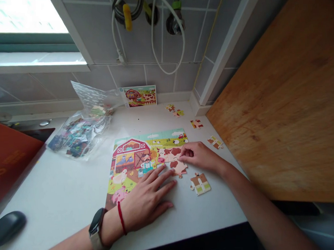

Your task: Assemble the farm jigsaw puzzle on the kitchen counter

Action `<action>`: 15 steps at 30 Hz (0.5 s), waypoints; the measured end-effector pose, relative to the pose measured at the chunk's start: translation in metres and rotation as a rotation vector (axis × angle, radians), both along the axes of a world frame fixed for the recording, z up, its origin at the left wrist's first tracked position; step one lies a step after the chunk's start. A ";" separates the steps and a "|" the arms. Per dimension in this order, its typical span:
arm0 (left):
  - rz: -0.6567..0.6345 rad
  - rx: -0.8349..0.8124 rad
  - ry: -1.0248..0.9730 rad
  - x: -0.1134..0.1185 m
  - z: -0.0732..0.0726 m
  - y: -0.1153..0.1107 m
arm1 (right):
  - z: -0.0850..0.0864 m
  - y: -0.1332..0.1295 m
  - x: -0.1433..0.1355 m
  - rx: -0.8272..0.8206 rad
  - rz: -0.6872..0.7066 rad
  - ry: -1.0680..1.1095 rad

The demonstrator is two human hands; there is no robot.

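Note:
A partly assembled farm jigsaw puzzle (129,159) lies on the white tabletop, showing a red barn, a farmer, a hen, a pig and a cow. My left hand (150,194) rests flat over its lower part with fingers spread, hiding some of it. At the puzzle's right edge, my right hand (197,155) has its thumb and fingers pinched at the cow's body; whatever lies between the fingertips is hidden. Just below them is a brown-and-white cow puzzle piece (178,167), touching the cow section. A loose brown, white and green piece (200,183) sits to the lower right.
Loose pieces (196,124) are scattered along the right and back. A picture card (140,96) leans against the tiled wall. Clear plastic bags (81,132) of pieces lie at left, near an orange box (13,157) and a black mouse (9,227). A wooden panel (288,108) borders the right.

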State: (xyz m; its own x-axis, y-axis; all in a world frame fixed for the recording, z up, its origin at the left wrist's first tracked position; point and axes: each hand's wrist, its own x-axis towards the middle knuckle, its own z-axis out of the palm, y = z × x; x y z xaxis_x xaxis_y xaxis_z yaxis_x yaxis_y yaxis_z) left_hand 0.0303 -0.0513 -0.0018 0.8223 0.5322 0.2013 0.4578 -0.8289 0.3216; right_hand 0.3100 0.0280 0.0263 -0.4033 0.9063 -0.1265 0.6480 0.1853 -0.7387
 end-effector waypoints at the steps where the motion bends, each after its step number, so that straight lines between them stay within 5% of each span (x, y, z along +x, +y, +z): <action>1: 0.001 -0.002 0.001 0.000 0.000 0.000 | 0.000 0.000 -0.001 0.007 -0.006 -0.006; 15: -0.009 -0.003 0.000 0.000 0.002 0.001 | 0.000 0.002 0.001 0.128 -0.101 0.090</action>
State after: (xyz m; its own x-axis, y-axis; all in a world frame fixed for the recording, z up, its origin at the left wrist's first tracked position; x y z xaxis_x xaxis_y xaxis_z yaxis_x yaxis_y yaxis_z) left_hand 0.0302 -0.0504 0.0002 0.8271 0.5254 0.1994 0.4504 -0.8320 0.3240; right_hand 0.3114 0.0303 0.0263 -0.3140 0.9491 0.0253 0.6002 0.2191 -0.7693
